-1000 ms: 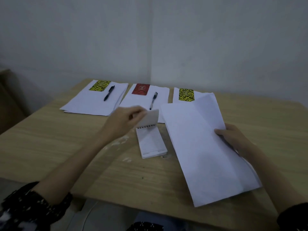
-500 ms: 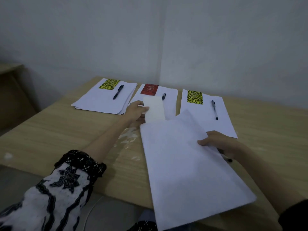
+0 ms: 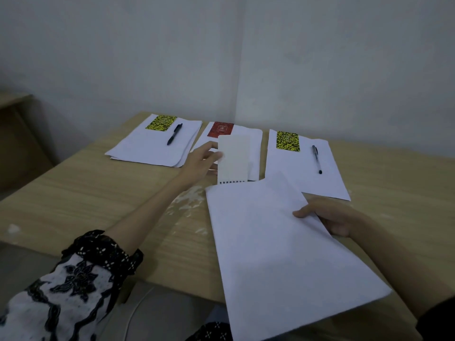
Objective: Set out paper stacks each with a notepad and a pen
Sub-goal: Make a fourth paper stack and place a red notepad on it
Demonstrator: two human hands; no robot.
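The spiral notepad [image 3: 232, 159] is held up off the worktop [image 3: 73, 193] by the left hand [image 3: 203, 161], whose thumb and fingers pinch its left edge; its pale cover faces the camera and the wire binding runs along its lower edge, just above the top of the paper stack [image 3: 283, 247] nearest the person. The right hand [image 3: 330, 217] grips that near paper stack at its right edge, thumb on top and the fingers curled beneath, and the sheets lie slanted, their near corner reaching past the front edge of the worktop. Behind the raised notepad lies the middle paper stack [image 3: 254, 143], with a red notepad [image 3: 220, 129] at its far end; whether a pen lies on it cannot be told, as the held notepad hides that part. To its left the left paper stack [image 3: 147, 148] carries a yellow-and-black patterned notepad [image 3: 161, 123] and a black pen [image 3: 174, 134] just beside it. To the right, the right paper stack [image 3: 305, 173] has a second patterned notepad [image 3: 287, 141] at its far left corner and a dark pen [image 3: 316, 159] lying lengthwise near its right side. A black-and-white patterned sleeve [image 3: 73, 291] covers the left forearm near the camera. White smudges [image 3: 189, 196] mark the wood under the left wrist.
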